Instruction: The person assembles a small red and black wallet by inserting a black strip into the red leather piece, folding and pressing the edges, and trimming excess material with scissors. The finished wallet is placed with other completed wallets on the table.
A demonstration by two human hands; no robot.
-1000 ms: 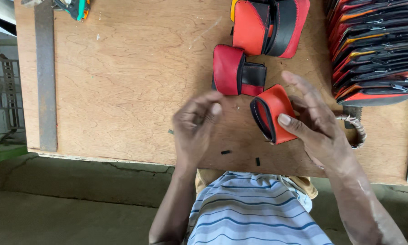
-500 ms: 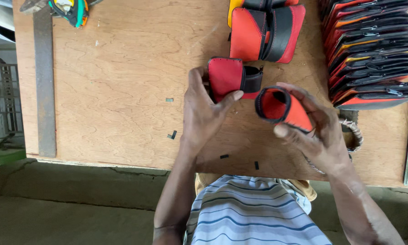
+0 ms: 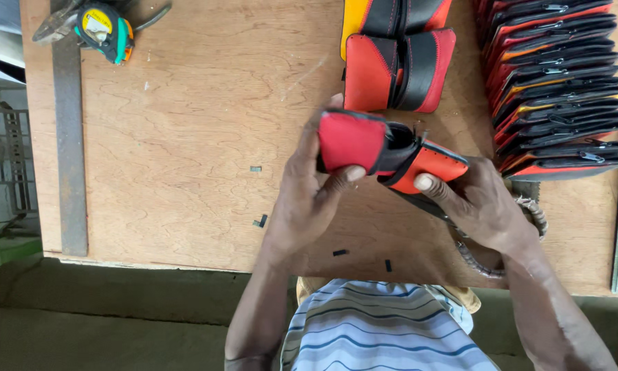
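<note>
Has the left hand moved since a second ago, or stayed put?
Yes. The left hand went from near the board's front edge up toward the stacked red pouches, and now grips the red pouch.

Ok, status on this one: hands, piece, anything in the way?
Left hand and right hand both shut on the red-and-black pouch, held above the plywood table. Path clear; finished pouches lie beyond.

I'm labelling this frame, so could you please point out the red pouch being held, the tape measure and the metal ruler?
Red pouch [image 3: 352, 141], head view, its flat red face.
Tape measure [image 3: 104, 29], head view, its round case.
Metal ruler [image 3: 69, 144], head view, mid-length of the strip.
</note>
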